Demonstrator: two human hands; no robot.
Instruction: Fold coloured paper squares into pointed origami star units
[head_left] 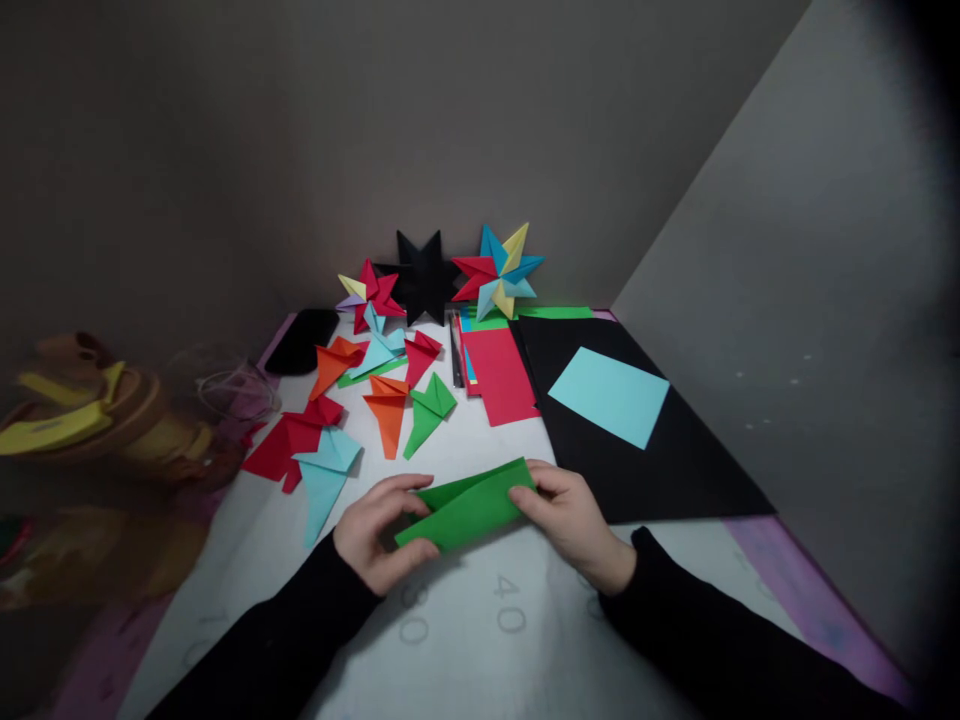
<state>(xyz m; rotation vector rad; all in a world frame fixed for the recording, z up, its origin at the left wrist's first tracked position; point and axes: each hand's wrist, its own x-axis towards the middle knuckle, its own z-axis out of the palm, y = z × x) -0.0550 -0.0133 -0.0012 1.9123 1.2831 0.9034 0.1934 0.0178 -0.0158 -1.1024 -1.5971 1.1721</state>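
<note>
A green sheet of paper [469, 510], folded lengthwise with its upper layers slightly parted, is held between both hands above the white table cover. My left hand [386, 530] grips its left end, thumb along the near side and fingers behind. At the right end, my right hand [570, 515] pinches the paper between thumb and fingers. Beyond my hands lie folded paper pieces: a green one [431, 410], an orange one [388, 410] and a light blue one [326, 470] closest to my left hand.
Paper stars, including a black one [425, 278] and a multicoloured one [500, 272], lean against the wall. Red sheets [501, 375] lie beside a large black sheet [652, 490] bearing a light blue sheet [611, 395]. A dark phone-like object [302, 340] and a clay pot [127, 410] are left.
</note>
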